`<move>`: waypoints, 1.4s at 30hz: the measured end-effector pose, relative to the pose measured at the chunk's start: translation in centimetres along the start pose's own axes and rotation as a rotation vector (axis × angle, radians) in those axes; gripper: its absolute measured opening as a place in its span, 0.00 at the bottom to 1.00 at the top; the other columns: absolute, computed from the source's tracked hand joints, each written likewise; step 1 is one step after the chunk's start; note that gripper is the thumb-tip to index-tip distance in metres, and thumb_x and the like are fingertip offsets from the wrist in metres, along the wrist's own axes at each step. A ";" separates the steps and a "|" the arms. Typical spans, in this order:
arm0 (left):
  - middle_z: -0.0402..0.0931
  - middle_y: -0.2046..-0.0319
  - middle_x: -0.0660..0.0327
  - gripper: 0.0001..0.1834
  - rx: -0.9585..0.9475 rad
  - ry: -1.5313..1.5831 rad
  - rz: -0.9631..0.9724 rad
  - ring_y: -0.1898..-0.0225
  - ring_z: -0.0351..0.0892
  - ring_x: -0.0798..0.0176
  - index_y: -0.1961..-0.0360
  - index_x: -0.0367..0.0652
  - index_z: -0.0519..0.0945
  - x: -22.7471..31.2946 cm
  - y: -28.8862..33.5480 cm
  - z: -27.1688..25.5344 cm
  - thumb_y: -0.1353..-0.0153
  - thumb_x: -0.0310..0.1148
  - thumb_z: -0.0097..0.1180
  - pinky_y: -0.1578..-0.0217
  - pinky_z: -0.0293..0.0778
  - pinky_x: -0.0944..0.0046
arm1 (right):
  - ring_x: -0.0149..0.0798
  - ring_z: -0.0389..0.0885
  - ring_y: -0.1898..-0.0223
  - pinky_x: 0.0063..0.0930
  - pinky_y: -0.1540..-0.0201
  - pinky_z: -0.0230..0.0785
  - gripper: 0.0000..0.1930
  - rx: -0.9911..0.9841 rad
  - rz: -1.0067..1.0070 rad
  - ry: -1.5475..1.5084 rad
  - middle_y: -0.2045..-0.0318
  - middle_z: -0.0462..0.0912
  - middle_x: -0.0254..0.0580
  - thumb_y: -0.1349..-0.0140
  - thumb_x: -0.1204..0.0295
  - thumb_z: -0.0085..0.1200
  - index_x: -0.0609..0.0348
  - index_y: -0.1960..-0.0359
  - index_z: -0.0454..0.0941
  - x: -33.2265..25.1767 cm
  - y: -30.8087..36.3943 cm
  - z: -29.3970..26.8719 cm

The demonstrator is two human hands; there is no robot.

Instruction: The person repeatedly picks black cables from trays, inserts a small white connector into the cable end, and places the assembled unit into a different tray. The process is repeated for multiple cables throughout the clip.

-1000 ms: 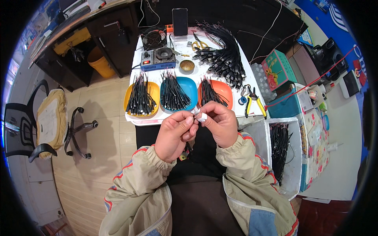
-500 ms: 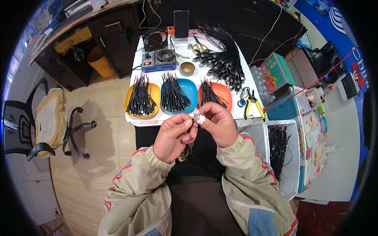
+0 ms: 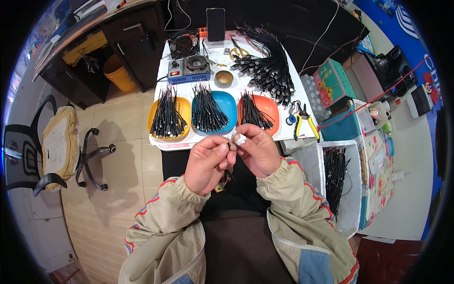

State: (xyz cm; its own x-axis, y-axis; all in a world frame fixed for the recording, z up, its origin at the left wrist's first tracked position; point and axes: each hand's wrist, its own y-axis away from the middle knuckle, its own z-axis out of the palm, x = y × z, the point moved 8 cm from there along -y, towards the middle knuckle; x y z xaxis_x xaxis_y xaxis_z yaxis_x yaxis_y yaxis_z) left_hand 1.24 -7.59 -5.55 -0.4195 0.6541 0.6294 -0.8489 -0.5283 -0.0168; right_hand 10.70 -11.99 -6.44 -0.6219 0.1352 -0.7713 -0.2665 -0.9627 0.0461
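Observation:
Above my lap, just in front of the table edge, my two hands meet at the fingertips. My left hand (image 3: 210, 161) is closed in a pinch on a thin black cable, most of it hidden by the fingers. My right hand (image 3: 260, 151) is closed with a small white piece (image 3: 240, 140) at its thumb and fingertips; I cannot tell whether it is tape or a connector. Just beyond stand a yellow tray (image 3: 152, 124), a blue tray (image 3: 229, 102) and an orange tray (image 3: 269, 106), each holding short black cables with metal plugs.
Farther back lie a blue soldering unit (image 3: 189, 75), a small round tin (image 3: 223, 77), yellow-handled scissors (image 3: 239, 52), a phone (image 3: 216, 26) and a big cable bundle (image 3: 269, 66). Yellow-handled pliers (image 3: 306, 124) rest at right, above a white foam box (image 3: 347, 208) of cables.
Both hands stay together at nearly the same spot; the right hand has shifted slightly left and its fingers have turned a little around the white piece. The view has tilted slightly.

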 end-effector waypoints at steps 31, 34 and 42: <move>0.72 0.77 0.63 0.08 -0.010 0.122 -0.084 0.80 0.60 0.75 0.63 0.35 0.75 -0.7 0.2 -0.1 0.32 0.29 0.49 0.77 0.58 0.72 | 0.23 0.77 0.67 0.18 0.62 0.71 0.07 0.022 -0.204 0.417 0.65 0.80 0.34 0.36 0.75 0.56 0.64 0.59 0.76 -2.8 0.9 1.8; 0.72 0.78 0.63 0.08 -0.019 0.114 -0.114 0.80 0.60 0.75 0.64 0.35 0.76 -0.6 0.3 -0.2 0.32 0.29 0.49 0.77 0.58 0.72 | 0.24 0.77 0.65 0.18 0.59 0.71 0.07 -0.007 -0.160 0.401 0.65 0.80 0.34 0.36 0.76 0.55 0.65 0.58 0.75 -2.9 0.8 2.2; 0.75 0.76 0.62 0.08 0.023 -0.061 -0.030 0.80 0.62 0.76 0.62 0.33 0.78 -0.7 -0.1 -0.9 0.33 0.28 0.51 0.76 0.62 0.73 | 0.27 0.77 0.67 0.19 0.64 0.67 0.07 -0.064 0.088 0.052 0.68 0.78 0.34 0.35 0.72 0.54 0.62 0.61 0.73 -0.4 0.2 1.0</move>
State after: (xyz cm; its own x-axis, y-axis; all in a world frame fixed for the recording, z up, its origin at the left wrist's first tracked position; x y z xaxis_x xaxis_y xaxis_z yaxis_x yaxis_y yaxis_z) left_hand 1.29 -7.53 -6.66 -0.3731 0.6358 0.6757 -0.8528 -0.5219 0.0202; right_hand 10.19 -12.03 -5.47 -0.6016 0.0393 -0.7978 -0.1644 -0.9835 0.0756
